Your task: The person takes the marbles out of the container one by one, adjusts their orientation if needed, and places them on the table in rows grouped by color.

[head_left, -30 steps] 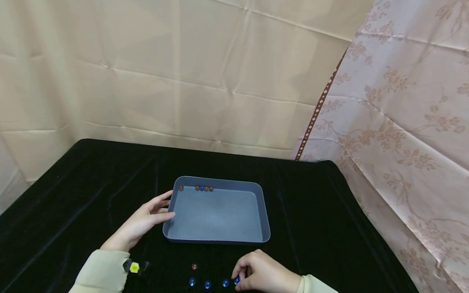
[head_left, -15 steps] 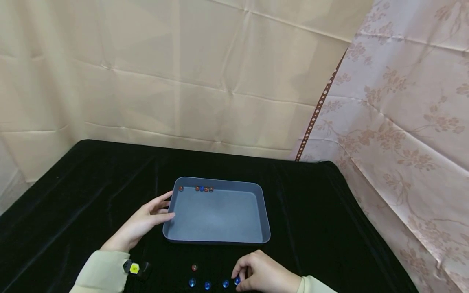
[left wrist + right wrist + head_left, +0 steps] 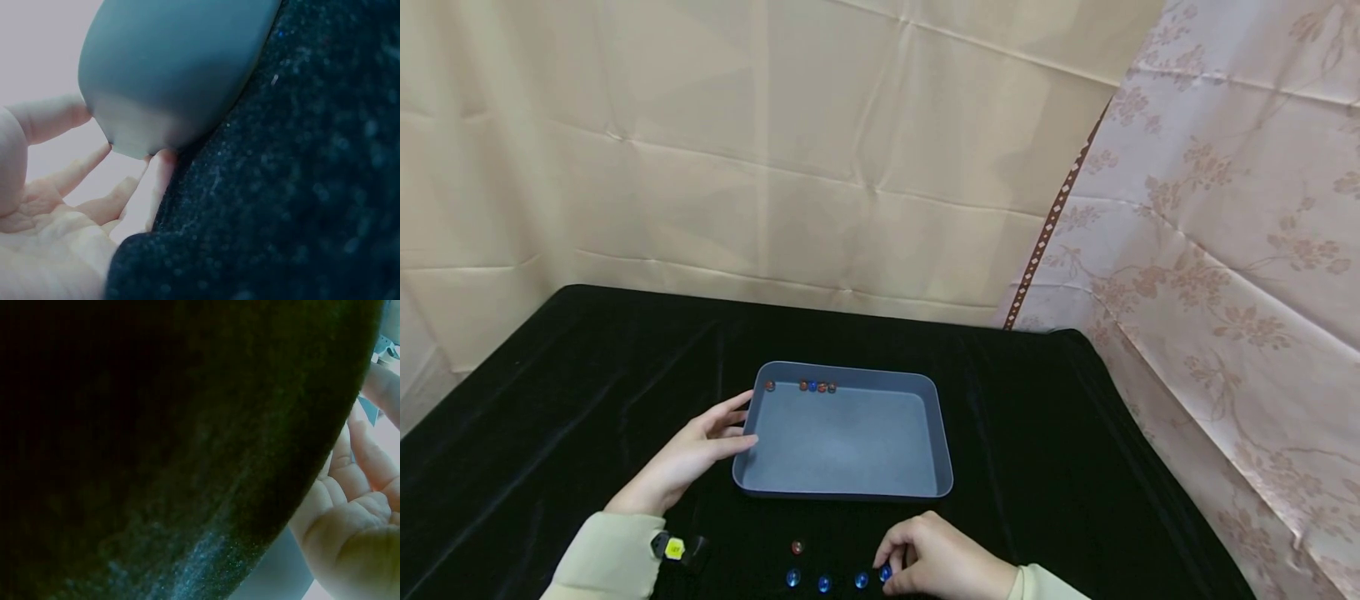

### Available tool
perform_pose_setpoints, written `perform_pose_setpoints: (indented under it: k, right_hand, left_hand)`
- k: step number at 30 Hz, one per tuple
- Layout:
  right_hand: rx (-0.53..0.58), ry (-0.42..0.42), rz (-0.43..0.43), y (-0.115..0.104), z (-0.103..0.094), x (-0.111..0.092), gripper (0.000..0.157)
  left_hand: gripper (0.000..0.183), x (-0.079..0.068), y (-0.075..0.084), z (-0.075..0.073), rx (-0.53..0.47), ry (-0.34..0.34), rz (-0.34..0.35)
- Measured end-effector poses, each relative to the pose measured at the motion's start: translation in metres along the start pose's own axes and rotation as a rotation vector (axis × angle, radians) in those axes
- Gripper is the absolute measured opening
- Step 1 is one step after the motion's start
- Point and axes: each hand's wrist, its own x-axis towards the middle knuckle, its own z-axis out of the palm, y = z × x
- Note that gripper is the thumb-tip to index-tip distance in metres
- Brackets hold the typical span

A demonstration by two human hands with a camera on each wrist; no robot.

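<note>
A shallow grey-blue tray [image 3: 842, 442] rests on black cloth in the head view. My left hand [image 3: 688, 458] holds its left side, thumb over the rim and fingers against the outer wall; the left wrist view shows fingertips [image 3: 165, 156] at the tray's edge. Below the tray's right front corner, my right hand [image 3: 936, 558] pinches a blue marble [image 3: 885, 573] between thumb and forefinger, partly covered by the fingers. To its left lie more blue marbles [image 3: 861, 579] and one reddish marble [image 3: 797, 547]. The right wrist view shows curled fingers [image 3: 369, 450], with cloth blocking the marble.
Several reddish marbles [image 3: 771, 386] and a blue one [image 3: 812, 386] sit along the tray's far wall. Black cloth [image 3: 1037, 433] covers the table. Behind it hangs a cream curtain [image 3: 775, 167], with a floral curtain [image 3: 1210, 208] at the right.
</note>
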Motion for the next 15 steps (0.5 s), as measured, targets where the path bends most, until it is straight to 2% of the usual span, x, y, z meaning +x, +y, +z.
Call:
perform_pose_setpoints:
  k: [7,15]
  right_hand:
    - [0.008,0.014,-0.015,0.010,0.001,0.002,0.016]
    - [-0.045,0.034,0.033,-0.021,-0.004,-0.004,0.018]
  left_hand:
    - [0.074,0.001,0.000,0.000,-0.006,0.009,-0.010]
    - [0.074,0.001,-0.001,0.000,0.000,0.001,0.004]
